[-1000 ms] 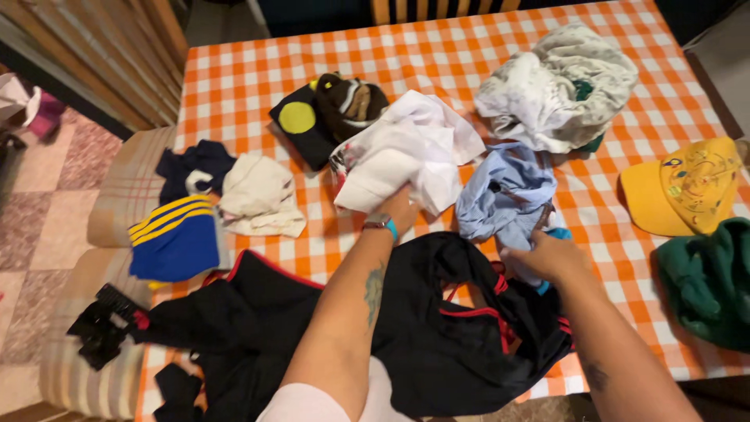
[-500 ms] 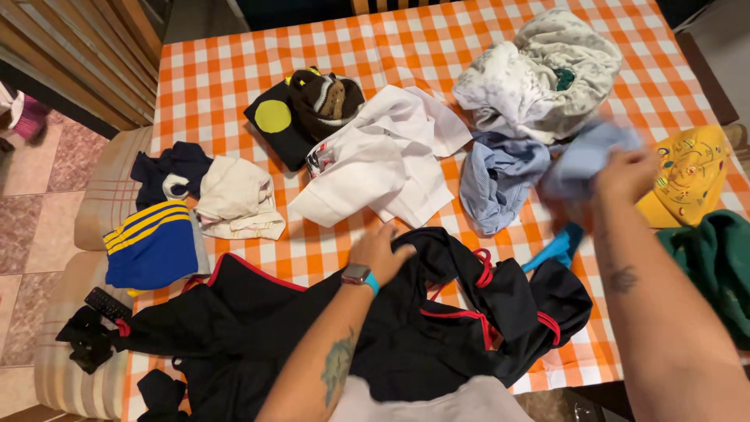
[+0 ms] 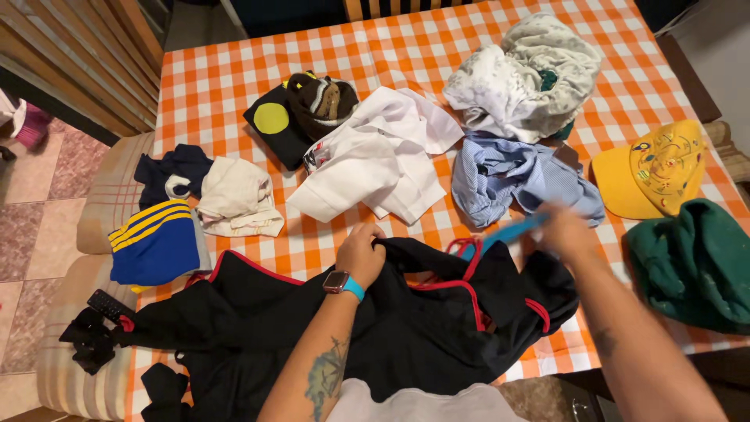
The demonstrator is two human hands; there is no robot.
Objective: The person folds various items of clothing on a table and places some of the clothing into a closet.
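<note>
Hands on the black garment at the near edge of the tabletop

Nearest, the black garment with red piping (image 3: 391,328) lies spread and unfolded; the left hand (image 3: 361,252) has its grip clamped on a bunched fold, while the blurred right hand (image 3: 564,228) hovers by its far edge, grip impossible to tell. Beyond, the white shirt (image 3: 375,164), light blue shirt (image 3: 516,176), yellow cap (image 3: 652,168), green garment (image 3: 691,262) and pale heap (image 3: 531,74) lie loose on the checked tabletop (image 3: 219,86), so most sorting looks undone.

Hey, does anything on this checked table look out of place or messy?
Yes: the black jacket under the left hand droops off the table's near edge, and a remote control lies on the cushioned bench among dark clothes.
</note>
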